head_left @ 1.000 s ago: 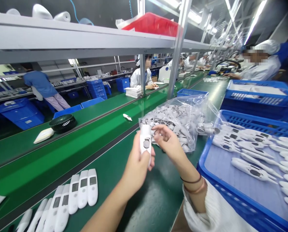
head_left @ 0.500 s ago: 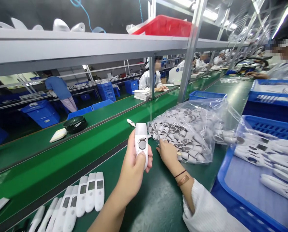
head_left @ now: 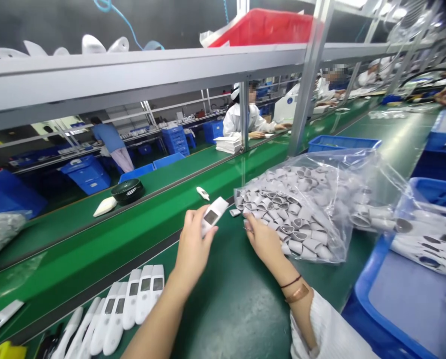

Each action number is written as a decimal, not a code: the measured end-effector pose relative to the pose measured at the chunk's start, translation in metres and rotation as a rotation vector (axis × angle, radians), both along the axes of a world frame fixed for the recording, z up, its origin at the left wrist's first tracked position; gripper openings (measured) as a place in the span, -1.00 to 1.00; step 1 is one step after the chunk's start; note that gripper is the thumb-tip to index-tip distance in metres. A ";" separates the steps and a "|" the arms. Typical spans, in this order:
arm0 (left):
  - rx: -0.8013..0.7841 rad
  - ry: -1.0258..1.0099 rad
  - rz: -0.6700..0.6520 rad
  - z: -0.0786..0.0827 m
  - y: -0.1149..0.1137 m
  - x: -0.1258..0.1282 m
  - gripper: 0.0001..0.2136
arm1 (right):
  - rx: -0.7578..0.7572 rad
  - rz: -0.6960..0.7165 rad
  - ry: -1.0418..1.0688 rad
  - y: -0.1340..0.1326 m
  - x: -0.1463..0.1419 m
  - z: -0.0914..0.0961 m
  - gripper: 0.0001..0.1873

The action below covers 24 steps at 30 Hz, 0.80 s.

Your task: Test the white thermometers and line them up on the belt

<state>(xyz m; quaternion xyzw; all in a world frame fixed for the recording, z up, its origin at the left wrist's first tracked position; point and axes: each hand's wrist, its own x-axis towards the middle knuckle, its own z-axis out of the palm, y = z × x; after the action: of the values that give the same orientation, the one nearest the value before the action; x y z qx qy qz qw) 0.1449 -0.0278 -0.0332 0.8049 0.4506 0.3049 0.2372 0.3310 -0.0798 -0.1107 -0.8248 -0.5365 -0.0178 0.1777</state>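
Note:
My left hand [head_left: 195,239] is closed around a white handheld thermometer [head_left: 214,215], its dark display turned up and its end tilted to the upper right. My right hand [head_left: 264,239] is at the near left edge of a clear plastic bag [head_left: 338,244] full of grey, slant-cut caps [head_left: 294,232]. Its thumb and fingers are pinched together; what is between them is too small to make out. One loose grey cap [head_left: 235,212] lies between the two hands. At lower left, several white thermometers [head_left: 127,304] lie side by side on the green bench [head_left: 223,309].
A blue basket [head_left: 372,294] with white housings stands at right. Behind the bag is another blue basket [head_left: 342,143]. A metal post [head_left: 307,80] and a shelf [head_left: 133,70] cross ahead. A small thermometer [head_left: 202,193] lies on the green conveyor [head_left: 151,219]. Co-workers sit beyond.
My left hand has turned the thermometer from the side with a round opening to the display side, tilting it. My right hand's fingers have drawn together beside the bag. The view has swung left.

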 end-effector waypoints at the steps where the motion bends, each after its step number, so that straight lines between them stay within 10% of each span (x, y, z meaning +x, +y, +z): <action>1: -0.025 0.055 0.040 -0.008 0.019 -0.004 -0.63 | 0.015 0.022 0.004 0.000 0.001 -0.002 -0.62; 10: -0.132 0.368 0.540 -0.053 0.151 -0.036 -0.65 | 0.218 0.172 0.032 0.006 0.002 -0.024 -0.63; 24: -0.331 -0.189 0.464 -0.082 0.187 0.069 -0.66 | 0.413 0.262 -0.077 0.013 0.008 -0.039 -0.64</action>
<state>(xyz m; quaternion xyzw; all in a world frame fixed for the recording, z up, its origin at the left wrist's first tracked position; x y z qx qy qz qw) 0.2142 0.1591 -0.1153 0.5987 0.6420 0.3469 0.3302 0.3386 -0.0666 -0.1492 -0.6932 -0.6301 -0.1351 0.3228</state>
